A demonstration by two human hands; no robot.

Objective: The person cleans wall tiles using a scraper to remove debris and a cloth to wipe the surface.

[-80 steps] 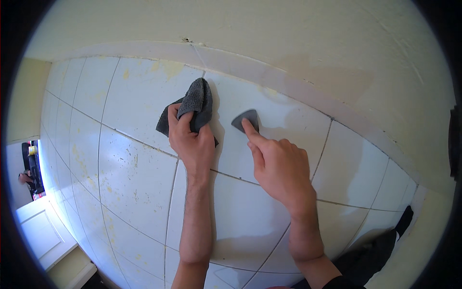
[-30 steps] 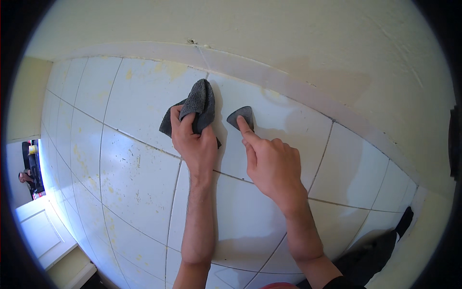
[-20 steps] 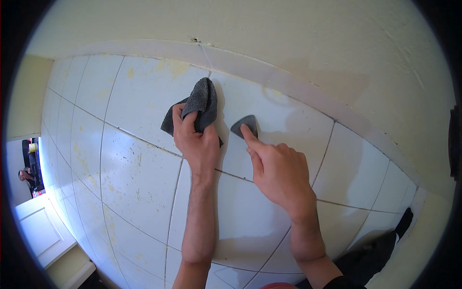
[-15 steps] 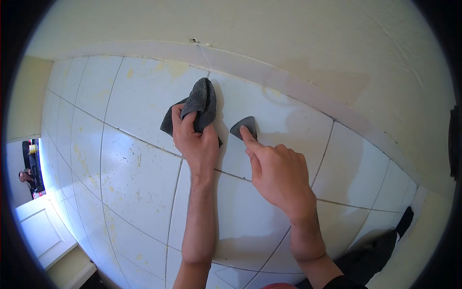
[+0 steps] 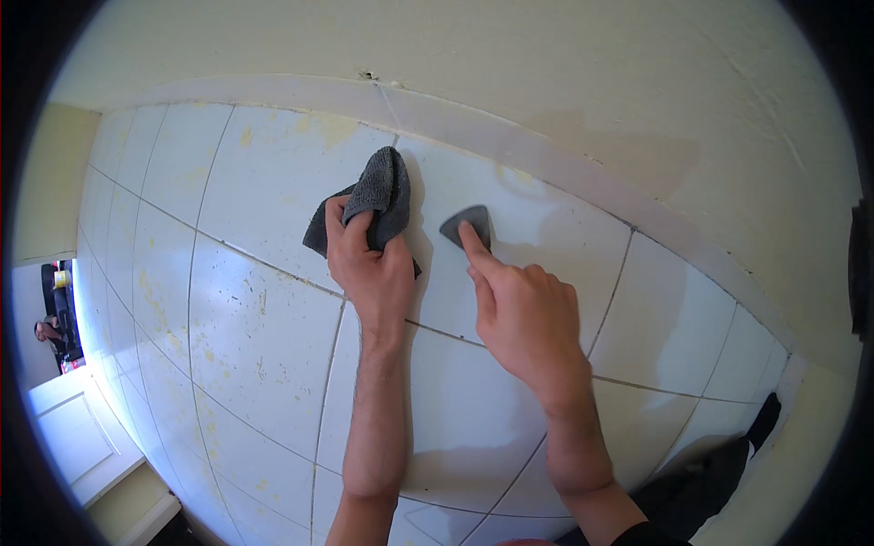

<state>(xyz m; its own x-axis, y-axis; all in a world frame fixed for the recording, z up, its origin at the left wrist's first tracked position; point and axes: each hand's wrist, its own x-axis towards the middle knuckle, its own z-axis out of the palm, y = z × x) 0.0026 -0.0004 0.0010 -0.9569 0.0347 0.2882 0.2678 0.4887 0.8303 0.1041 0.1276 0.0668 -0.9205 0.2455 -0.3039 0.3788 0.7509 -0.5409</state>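
Note:
A bunched dark grey cloth (image 5: pixel 378 187) is gripped in my left hand (image 5: pixel 371 273), its folds standing up between thumb and fingers just over the white floor tile. To the right of it, my right hand (image 5: pixel 528 305) grips a scraper with a flat, dark grey, roughly triangular blade (image 5: pixel 467 226). The index finger is stretched along the blade and presses on it, while the other fingers curl beneath the palm. The blade lies against the tile; its handle is hidden by my hand.
White tiles (image 5: pixel 264 318) with dark grout lines carry yellowish stains and small dark flecks on the left. A pale skirting (image 5: pixel 510 136) runs along the wall (image 5: pixel 546 55) at the far side. A white door (image 5: pixel 82 428) stands at lower left, and my dark-clothed leg (image 5: pixel 701 491) lies at lower right.
My right hand has slid the scraper blade slightly away from me and a little to the right across the tile. My left hand and the cloth have stayed in place.

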